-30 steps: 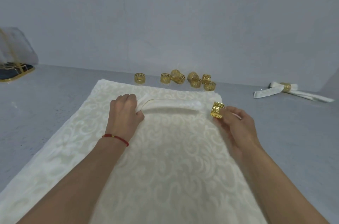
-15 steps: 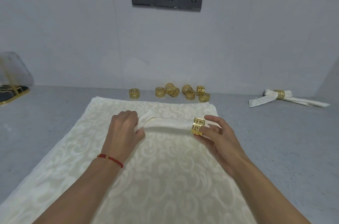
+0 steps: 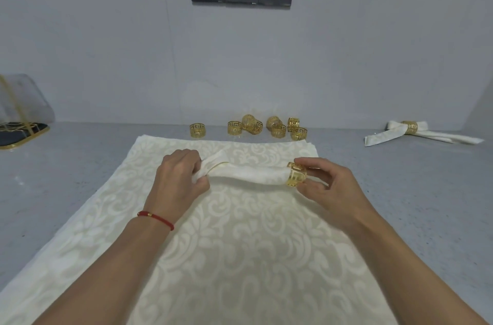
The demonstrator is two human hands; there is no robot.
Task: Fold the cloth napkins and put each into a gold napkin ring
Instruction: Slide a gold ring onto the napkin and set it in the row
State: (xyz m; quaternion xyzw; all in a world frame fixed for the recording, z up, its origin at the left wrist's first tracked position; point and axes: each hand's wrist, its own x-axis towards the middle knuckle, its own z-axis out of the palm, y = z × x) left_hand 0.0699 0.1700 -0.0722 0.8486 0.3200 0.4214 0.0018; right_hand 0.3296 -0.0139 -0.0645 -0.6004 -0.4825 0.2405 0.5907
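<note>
On the grey surface [image 3: 80,164], the left hand [image 3: 178,178] grips one end of a rolled napkin [image 3: 245,174], fingers curled round it, above the spread cloth [image 3: 240,244]. The right hand [image 3: 328,186] pinches a gold ring [image 3: 296,175] sitting over the roll's other end. Spare rings [image 3: 250,128] lie by the wall; a finished napkin [image 3: 416,132] lies far right.
</note>
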